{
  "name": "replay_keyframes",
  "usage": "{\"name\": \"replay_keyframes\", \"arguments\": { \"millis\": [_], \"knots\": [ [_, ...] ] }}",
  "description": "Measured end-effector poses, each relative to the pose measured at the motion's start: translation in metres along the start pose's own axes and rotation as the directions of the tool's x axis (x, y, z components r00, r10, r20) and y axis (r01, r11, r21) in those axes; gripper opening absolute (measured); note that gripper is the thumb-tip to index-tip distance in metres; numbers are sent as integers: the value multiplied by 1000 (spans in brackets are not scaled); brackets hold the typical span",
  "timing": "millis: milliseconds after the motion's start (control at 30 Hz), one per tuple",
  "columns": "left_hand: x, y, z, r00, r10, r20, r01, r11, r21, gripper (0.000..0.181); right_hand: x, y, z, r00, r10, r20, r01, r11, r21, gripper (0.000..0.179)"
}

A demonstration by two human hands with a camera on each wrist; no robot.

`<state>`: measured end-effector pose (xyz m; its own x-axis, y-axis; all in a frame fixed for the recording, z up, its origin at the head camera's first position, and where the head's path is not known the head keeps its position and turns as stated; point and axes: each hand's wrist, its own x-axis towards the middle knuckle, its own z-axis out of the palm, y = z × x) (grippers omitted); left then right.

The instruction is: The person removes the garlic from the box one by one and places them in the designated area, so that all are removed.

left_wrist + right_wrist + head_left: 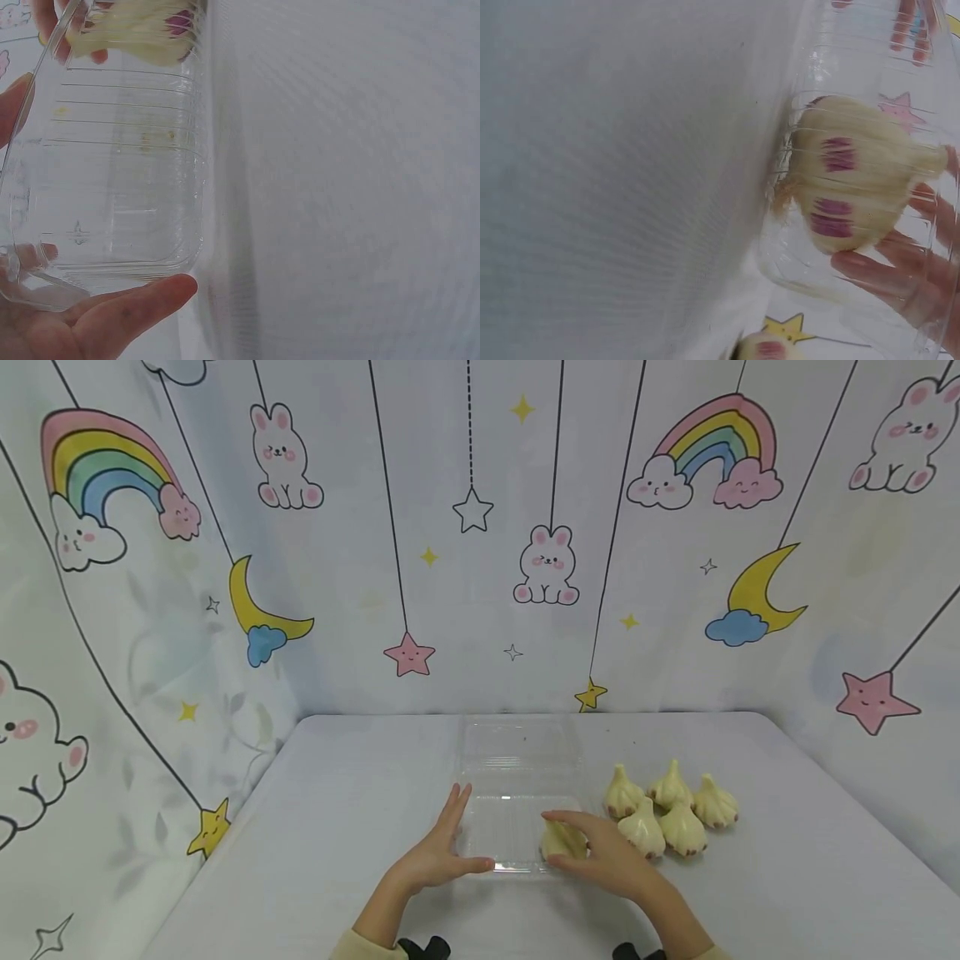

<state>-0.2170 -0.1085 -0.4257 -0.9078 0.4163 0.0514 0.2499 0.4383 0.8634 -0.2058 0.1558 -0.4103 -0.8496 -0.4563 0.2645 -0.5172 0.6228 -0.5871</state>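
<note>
A clear ridged plastic box lies with its lid folded back, in front of me on the white table. My right hand reaches into its right end and holds a pale garlic bulb between thumb and fingers. Through the box wall, the right wrist view shows purple streaks on this bulb. On the box's left side, my left hand spreads its straight fingers, the thumb lying along the front wall at the corner. The left wrist view shows the left thumb against the outside of the plastic.
Several more garlic bulbs sit in a cluster just right of the box, close to my right hand. The clear lid stretches toward the back of the table. A printed curtain hangs behind and along both sides.
</note>
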Motion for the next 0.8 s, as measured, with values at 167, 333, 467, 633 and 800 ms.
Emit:
{"name": "replay_keyframes", "arguments": {
  "millis": [167,333,467,633,800],
  "knots": [
    [1,0,1,1000,-15,-2,15,1000,-12,107,6,3,4,998,47,27,-47,999,-1,52],
    [2,-1,1,1000,-18,-1,18,1000,-15,107,13,6,7,996,58,70,-61,997,46,52],
    [2,-1,1,1000,-18,2,18,1000,-15,108,16,7,8,995,48,86,-55,996,74,53],
    [2,-2,1,1000,-20,-2,20,1000,-13,108,17,7,7,995,49,89,-58,994,98,56],
    [1,0,1,1000,-18,-2,18,1000,-14,108,18,6,7,995,58,76,-66,993,102,56]
  ]
}}
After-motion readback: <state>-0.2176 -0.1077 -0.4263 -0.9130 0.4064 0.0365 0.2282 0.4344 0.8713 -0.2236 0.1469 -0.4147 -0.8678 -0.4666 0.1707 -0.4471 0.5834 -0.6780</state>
